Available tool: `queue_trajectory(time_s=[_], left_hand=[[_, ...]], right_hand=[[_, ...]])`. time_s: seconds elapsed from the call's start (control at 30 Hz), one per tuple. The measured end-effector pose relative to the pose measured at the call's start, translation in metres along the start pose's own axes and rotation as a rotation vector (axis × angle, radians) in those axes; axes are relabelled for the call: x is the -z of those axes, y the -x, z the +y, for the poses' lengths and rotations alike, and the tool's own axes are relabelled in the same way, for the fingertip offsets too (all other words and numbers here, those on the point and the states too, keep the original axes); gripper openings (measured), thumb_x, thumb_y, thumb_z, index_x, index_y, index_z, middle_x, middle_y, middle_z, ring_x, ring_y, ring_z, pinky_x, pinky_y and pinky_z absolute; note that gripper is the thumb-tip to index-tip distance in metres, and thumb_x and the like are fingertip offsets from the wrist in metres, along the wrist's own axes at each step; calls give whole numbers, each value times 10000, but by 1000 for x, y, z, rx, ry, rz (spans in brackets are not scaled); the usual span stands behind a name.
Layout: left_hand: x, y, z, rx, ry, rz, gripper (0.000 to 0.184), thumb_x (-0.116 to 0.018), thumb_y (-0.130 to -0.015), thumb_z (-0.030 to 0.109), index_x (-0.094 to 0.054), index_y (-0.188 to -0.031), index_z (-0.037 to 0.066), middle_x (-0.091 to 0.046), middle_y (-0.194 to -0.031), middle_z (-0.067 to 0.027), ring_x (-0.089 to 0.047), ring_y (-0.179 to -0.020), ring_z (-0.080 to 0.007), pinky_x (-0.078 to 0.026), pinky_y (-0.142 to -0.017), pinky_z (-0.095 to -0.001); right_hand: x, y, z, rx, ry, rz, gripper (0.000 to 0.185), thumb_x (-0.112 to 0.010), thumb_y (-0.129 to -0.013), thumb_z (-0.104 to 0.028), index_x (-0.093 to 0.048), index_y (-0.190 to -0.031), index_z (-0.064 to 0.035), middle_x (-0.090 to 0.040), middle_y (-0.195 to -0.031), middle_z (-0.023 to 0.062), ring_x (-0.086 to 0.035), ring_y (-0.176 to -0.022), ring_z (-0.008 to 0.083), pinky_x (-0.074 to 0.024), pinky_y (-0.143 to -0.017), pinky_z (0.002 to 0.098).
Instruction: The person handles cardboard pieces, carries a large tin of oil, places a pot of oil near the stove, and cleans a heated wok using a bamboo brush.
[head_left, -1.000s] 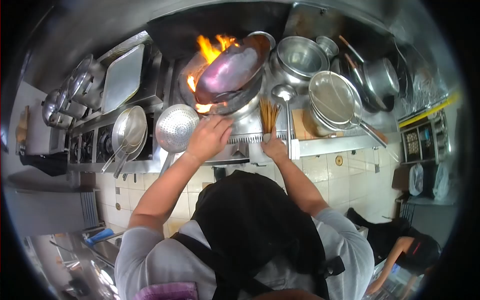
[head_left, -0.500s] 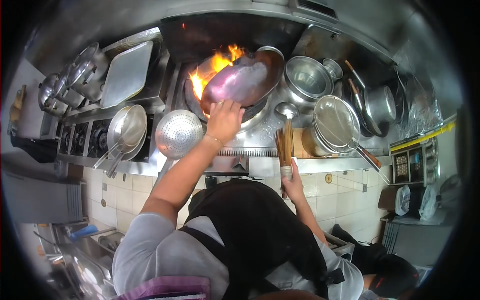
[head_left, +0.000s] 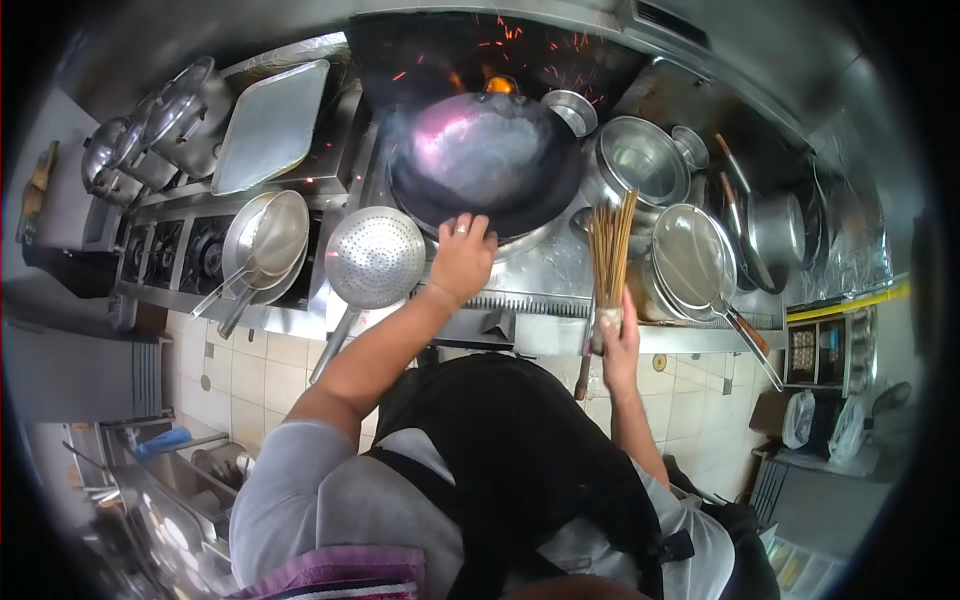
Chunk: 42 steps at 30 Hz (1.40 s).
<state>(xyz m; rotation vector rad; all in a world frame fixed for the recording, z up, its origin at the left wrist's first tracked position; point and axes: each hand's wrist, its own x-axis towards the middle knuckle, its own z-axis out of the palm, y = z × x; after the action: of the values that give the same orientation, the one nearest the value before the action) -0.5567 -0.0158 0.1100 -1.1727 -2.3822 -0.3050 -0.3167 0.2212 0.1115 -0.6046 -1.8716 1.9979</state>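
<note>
A dark wok [head_left: 540, 165] sits over the burner, with a bright, pinkish glare and haze across its inside. My left hand [head_left: 463, 262] is at the wok's near rim, its fingers curled over the edge. In my right hand [head_left: 621, 345] is a bamboo wok brush [head_left: 610, 245], held upright by its bound lower end, bristles pointing away from me. The brush is right of the wok and apart from it. Partly behind it lies a ladle [head_left: 579, 224]. A round perforated skimmer [head_left: 375, 255] rests left of my left hand.
Stacked metal bowls [head_left: 645, 160] and a pot topped with a mesh strainer [head_left: 690, 255] stand at right. More strainers [head_left: 278, 232] rest over the left burners. Behind them are a metal tray [head_left: 270, 125] and lidded pots [head_left: 185, 120]. Sparks fly above a small flame [head_left: 500, 86] behind the wok.
The wok has gone from tilted to nearly level over the burner, and the large flames have shrunk to a small one with sparks. My right hand has raised the brush forward.
</note>
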Motion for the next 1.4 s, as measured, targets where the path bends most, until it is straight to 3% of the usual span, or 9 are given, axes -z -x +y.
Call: queue_trajectory(time_s=[0.1,0.27,0.43,0.57,0.7,0.83,0.9,1.33,1.4], left_hand=[[18,2,-1,30,4,106,491,-778,-870,330,-728,-1261,37,-637,-1196,-106,-584,-1145,-316,-461,-1023,-494],[-22,16,-21,67,101,-75,248,-720,-921,270,-754,-1040,56,-666,-1036,-87,-642,-1072,-299,-492,-957,-466],[-19,19,-40,85,189,-140,165,-699,-932,231,-712,-852,87,-664,-931,-77,-665,-997,-299,-517,-886,-456],[40,4,-49,24,122,69,366,-745,-921,260,-746,-1249,98,-661,-1358,-167,-642,-1216,-339,-489,-1084,-490],[85,44,-71,13,373,-16,541,-807,-889,215,-680,-1410,141,-602,-1484,-173,-615,-1292,-364,-477,-1104,-519],[103,127,-108,157,343,19,552,-837,-841,127,-697,-1375,144,-624,-1413,-193,-639,-1202,-380,-510,-999,-486],[110,154,-115,274,354,16,531,-809,-845,57,-699,-1358,133,-622,-1384,-226,-628,-1159,-414,-515,-981,-498],[128,171,-110,361,294,-26,507,-790,-868,37,-684,-1357,118,-613,-1383,-238,-623,-1155,-411,-524,-976,-491],[129,174,-111,377,292,-14,514,-785,-872,33,-676,-1368,116,-609,-1388,-241,-625,-1137,-408,-530,-962,-491]], right_hand=[[-25,-62,-32,190,223,9,750,-644,-1011,-23,-354,-1695,-122,-647,-1375,126,-652,-893,103,-571,-680,253],[-98,-175,-47,330,786,43,636,-729,-1012,-372,-527,-1594,-215,-685,-1416,202,-691,-1247,413,-550,-1021,436],[-189,-243,-17,551,874,-284,574,-753,-972,-354,-613,-1508,-203,-730,-1289,216,-711,-1121,437,-574,-973,494],[-234,-298,21,621,864,-699,572,-768,-968,-356,-615,-1513,-271,-738,-1266,215,-714,-1118,435,-581,-977,488],[-263,-381,77,292,1125,-249,547,-754,-975,-368,-626,-1499,-274,-754,-1205,227,-717,-1090,453,-581,-982,506],[-283,-368,90,769,937,-335,544,-741,-967,-408,-633,-1475,-244,-773,-1051,243,-733,-989,480,-588,-930,565],[-278,-386,81,256,866,33,551,-723,-970,-415,-619,-1500,-307,-754,-1157,234,-723,-1046,465,-578,-952,553],[-287,-398,67,98,759,151,544,-717,-967,-428,-607,-1494,-348,-748,-1189,247,-719,-1097,456,-580,-955,561],[-282,-390,68,358,916,-185,539,-700,-975,-441,-620,-1486,-288,-756,-1144,253,-730,-1064,457,-590,-934,560]])
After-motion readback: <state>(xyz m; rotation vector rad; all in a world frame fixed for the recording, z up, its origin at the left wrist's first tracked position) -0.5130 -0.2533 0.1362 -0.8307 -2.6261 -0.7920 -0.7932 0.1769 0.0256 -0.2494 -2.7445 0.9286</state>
